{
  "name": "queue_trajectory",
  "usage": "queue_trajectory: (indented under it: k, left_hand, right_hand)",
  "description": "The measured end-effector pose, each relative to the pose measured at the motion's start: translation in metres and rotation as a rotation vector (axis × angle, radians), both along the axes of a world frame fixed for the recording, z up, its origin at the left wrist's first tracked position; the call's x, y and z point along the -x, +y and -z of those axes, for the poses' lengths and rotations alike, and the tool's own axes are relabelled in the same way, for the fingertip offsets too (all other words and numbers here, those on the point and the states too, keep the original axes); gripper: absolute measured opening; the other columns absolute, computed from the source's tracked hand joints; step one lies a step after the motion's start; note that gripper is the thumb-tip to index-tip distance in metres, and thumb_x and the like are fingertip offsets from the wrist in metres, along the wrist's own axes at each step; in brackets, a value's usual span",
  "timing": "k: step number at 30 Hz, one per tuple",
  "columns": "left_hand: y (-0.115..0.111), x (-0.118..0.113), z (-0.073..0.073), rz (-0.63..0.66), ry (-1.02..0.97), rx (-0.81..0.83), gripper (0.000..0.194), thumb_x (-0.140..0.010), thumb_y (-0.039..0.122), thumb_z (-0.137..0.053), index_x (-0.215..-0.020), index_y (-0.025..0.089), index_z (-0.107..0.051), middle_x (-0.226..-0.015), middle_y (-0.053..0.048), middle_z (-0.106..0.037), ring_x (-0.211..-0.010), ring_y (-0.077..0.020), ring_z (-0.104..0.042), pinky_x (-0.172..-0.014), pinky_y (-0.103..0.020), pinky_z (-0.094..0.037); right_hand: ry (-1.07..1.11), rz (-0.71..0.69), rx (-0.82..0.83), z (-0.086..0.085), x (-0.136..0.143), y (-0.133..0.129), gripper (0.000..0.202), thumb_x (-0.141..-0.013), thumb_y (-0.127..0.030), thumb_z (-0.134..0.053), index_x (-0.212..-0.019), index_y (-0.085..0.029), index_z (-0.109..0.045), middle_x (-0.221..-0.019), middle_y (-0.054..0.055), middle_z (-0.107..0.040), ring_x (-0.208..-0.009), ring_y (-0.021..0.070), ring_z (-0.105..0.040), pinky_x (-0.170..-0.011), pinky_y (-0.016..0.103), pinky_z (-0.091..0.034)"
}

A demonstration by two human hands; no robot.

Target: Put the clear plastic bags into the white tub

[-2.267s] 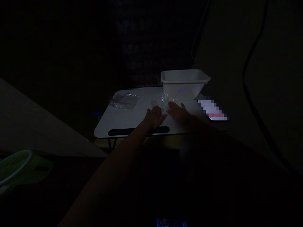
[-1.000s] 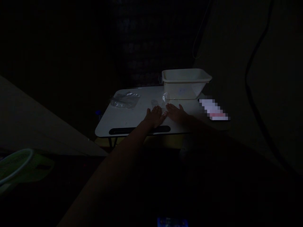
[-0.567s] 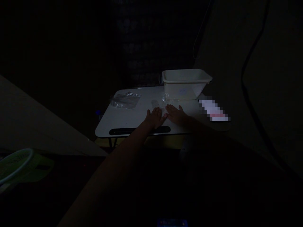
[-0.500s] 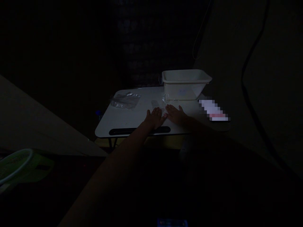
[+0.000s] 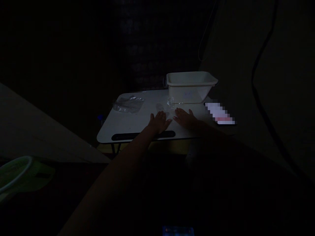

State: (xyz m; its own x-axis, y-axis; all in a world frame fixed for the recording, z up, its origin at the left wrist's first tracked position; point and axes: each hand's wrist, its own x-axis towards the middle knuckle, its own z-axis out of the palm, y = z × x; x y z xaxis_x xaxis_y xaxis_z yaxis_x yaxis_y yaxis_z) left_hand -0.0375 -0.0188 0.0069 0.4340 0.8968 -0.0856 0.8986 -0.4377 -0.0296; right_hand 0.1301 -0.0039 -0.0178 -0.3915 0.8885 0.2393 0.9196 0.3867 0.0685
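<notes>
Left hand: L hand point(image 5: 157, 122) palm down at the near edge of the clear plastic film point(image 5: 170, 102); fingers straight & released, thumb out twd the other hand.
Right hand: R hand point(image 5: 184, 118) also palm down, just R of L hand w/ a small gap between; fingers extended & loose, thumb lifted away. Too dim to tell if its fingertips touch the film.
Film: on the white table point(image 5: 137, 123), mid-top, ahead of both hands & between them; far end crumpled & shiny, just in front of the tub.
Tub: white tub point(image 5: 184, 94) upright at the back, R of centre (faint bluish mark on its front wall).
Other plastic: clear bag point(image 5: 129, 104) lying flat near the table's L end, well apart from L hand.
Device: bright slab point(image 5: 220, 113) at the R end, its face pixelated, beyond R hand.
Table front: dark slot point(image 5: 125, 136) along the near edge; L forearm passes over its R part.
Off table: blue cap point(image 5: 99, 117) just past the L edge; green basket point(image 5: 39, 178) low L; black cable point(image 5: 254, 82) down the R wall; blue-lit thing point(image 5: 178, 231) cut off at bottom of view.
</notes>
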Motion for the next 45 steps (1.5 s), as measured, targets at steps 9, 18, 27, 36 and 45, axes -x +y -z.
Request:
queue_trajectory:
  k: [9, 18, 27, 36, 45]
  left_hand:
    - [-0.003, -0.002, -0.008, 0.015, -0.009, -0.016, 0.063, -0.083, 0.045, 0.002, -0.131, 0.007, -0.013, -0.139, -0.012, -0.012, -0.127, -0.0212, -0.008, -0.099, -0.048, -0.010]
    - [-0.003, -0.002, -0.005, 0.014, 0.009, -0.008, 0.063, -0.083, 0.043, 0.002, -0.131, 0.007, -0.016, -0.138, -0.013, -0.014, -0.127, -0.0211, -0.009, -0.098, -0.048, -0.012]
    - [-0.005, -0.004, -0.012, 0.001, 0.000, -0.020, 0.060, -0.083, 0.041, 0.000, -0.131, 0.008, -0.014, -0.139, -0.010, -0.013, -0.127, -0.0205, -0.007, -0.099, -0.047, -0.012]
    - [-0.002, -0.002, -0.006, -0.007, -0.003, 0.016, 0.063, -0.083, 0.044, 0.001, -0.131, 0.006, -0.015, -0.138, -0.013, -0.014, -0.127, -0.0209, -0.008, -0.098, -0.048, -0.011]
    - [-0.002, -0.003, -0.010, -0.002, -0.023, -0.005, 0.063, -0.083, 0.045, 0.001, -0.131, 0.008, -0.012, -0.139, -0.011, -0.012, -0.127, -0.0208, -0.007, -0.099, -0.047, -0.010]
  right_hand:
    - [-0.027, -0.030, 0.034, -0.013, 0.005, -0.001, 0.047, -0.086, -0.034, -0.015, -0.122, -0.014, -0.036, -0.133, 0.013, -0.030, -0.123, 0.0232, -0.024, -0.093, 0.057, -0.018]
    - [0.014, -0.021, -0.009, -0.002, 0.014, 0.001, 0.048, -0.086, -0.038, -0.017, -0.124, -0.014, -0.034, -0.132, 0.012, -0.033, -0.121, 0.0212, -0.028, -0.095, 0.055, -0.018]
    - [-0.002, 0.006, 0.014, -0.011, 0.018, 0.004, 0.049, -0.085, -0.036, -0.016, -0.126, -0.013, -0.031, -0.134, 0.011, -0.029, -0.122, 0.0218, -0.025, -0.095, 0.054, -0.020]
    - [0.002, -0.008, 0.026, -0.001, 0.015, 0.001, 0.049, -0.085, -0.037, -0.017, -0.125, -0.013, -0.032, -0.133, 0.012, -0.030, -0.122, 0.0209, -0.026, -0.095, 0.054, -0.018]
    - [0.059, 0.016, 0.050, -0.014, 0.019, 0.004, 0.051, -0.085, -0.036, -0.014, -0.126, -0.012, -0.030, -0.135, 0.012, -0.027, -0.123, 0.0205, -0.023, -0.095, 0.054, -0.018]
